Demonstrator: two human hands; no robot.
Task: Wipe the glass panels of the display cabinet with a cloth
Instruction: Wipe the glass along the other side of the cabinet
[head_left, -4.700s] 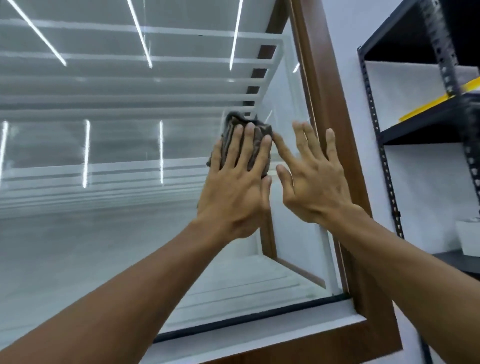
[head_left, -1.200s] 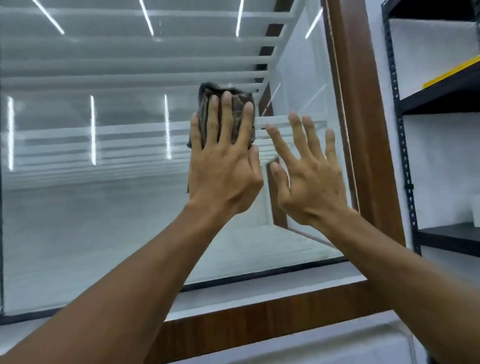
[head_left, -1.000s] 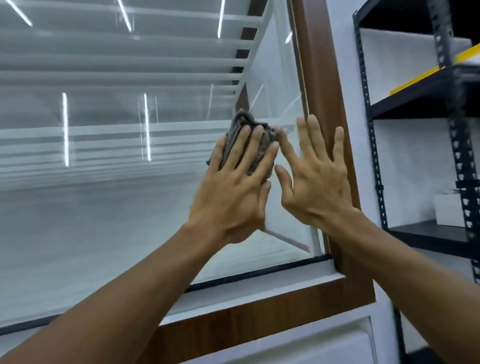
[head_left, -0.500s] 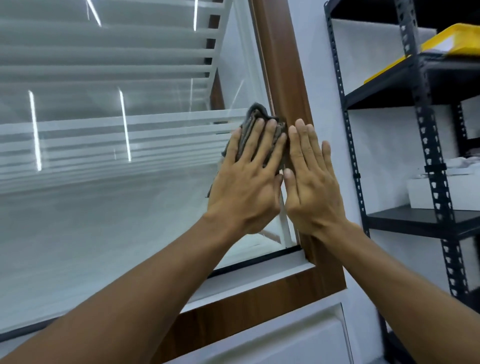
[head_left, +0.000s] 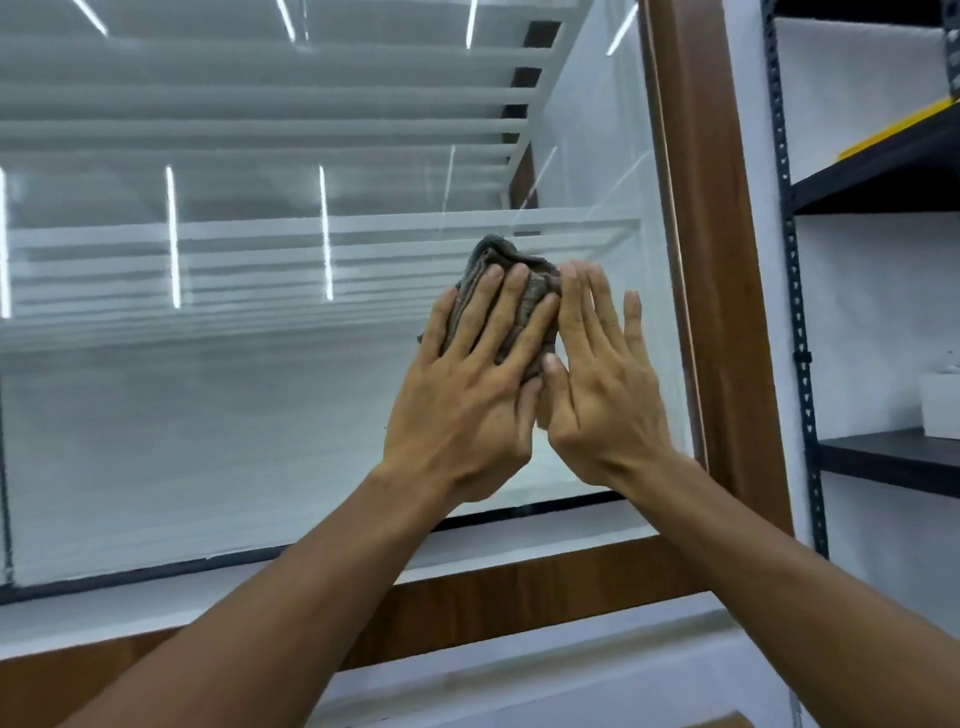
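A crumpled grey-brown cloth (head_left: 530, 293) lies flat against the cabinet's front glass panel (head_left: 218, 405), near its right side. My left hand (head_left: 470, 395) presses the cloth onto the glass with straight, spread fingers. My right hand (head_left: 605, 387) lies flat on the glass just to the right, its fingertips touching the cloth's right edge and its thumb against my left hand. White shelves show through the glass, with light strips reflected in it.
A brown wooden frame (head_left: 711, 291) borders the glass on the right and along the bottom (head_left: 519, 597). A black metal shelving rack (head_left: 795, 312) stands at the right with a yellow tray (head_left: 898, 127) and a white box (head_left: 940, 410).
Both hands and the cloth have slid left, off the wooden frame and back onto the glass. The right hand stays beside the left, fingers a little more spread.
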